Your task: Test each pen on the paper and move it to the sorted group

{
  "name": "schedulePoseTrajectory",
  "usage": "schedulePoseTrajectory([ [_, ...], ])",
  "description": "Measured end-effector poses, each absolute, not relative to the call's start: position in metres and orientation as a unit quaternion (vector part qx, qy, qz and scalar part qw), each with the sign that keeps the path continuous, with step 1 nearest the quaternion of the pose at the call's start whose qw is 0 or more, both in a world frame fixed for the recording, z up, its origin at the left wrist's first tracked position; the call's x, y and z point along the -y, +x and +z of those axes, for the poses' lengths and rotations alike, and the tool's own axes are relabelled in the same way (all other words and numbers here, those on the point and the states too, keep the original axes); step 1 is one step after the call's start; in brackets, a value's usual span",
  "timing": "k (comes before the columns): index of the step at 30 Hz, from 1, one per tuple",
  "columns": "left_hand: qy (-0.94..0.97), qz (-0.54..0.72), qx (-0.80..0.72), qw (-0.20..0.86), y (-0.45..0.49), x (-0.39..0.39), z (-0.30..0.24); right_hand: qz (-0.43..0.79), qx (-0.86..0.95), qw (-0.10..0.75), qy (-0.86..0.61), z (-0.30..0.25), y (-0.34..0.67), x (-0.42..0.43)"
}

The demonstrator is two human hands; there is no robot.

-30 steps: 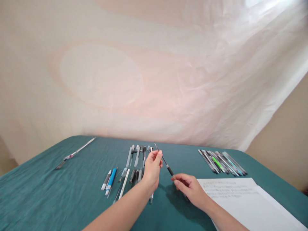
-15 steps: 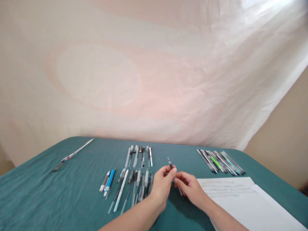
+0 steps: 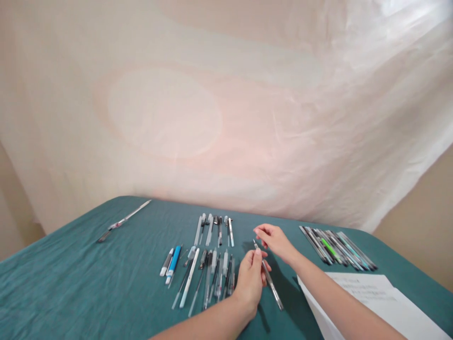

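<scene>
My left hand [image 3: 250,276] is closed around a slim clear-barrelled pen [image 3: 275,292]. The pen slants, its pointed tip up beyond my thumb and its other end toward me on the right. Just above that tip is my right hand [image 3: 278,242], thumb and fingertips pinched together; whatever they may hold is too small to make out. Left of my left hand lie several pen parts: clear barrels, caps, thin refills and a white pen barrel [image 3: 189,278]. A blue pen barrel [image 3: 173,260] rests at the left end of this group.
Farther back is a small row of pen parts [image 3: 209,231]. On the right, several pens [image 3: 332,248] lie side by side, one bright green. White paper with handwriting [image 3: 368,302] is under my right forearm. A long wrapped strip [image 3: 123,220] lies far left on the green cloth [image 3: 116,288].
My right hand has moved from the pen's lower end up to above its tip. More of the barrel now shows below my left hand. The view has shifted slightly left.
</scene>
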State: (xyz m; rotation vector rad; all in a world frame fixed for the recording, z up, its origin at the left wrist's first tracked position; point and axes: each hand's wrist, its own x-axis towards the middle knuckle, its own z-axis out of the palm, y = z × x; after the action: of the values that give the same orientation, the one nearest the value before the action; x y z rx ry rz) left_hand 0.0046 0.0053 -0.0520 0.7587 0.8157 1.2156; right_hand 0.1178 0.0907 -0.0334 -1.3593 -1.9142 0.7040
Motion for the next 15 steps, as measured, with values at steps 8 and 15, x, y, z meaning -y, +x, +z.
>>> schedulePoseTrajectory([
  [8,0.308,0.562,-0.344,0.687,0.004,-0.006,-0.058,0.134,0.83,0.225,-0.493,-0.037,0.065,-0.168],
  [15,0.307,0.562,-0.343,0.687,0.003,-0.005,-0.057,0.054,0.88,0.132,-0.454,-0.038,0.056,-0.169],
])
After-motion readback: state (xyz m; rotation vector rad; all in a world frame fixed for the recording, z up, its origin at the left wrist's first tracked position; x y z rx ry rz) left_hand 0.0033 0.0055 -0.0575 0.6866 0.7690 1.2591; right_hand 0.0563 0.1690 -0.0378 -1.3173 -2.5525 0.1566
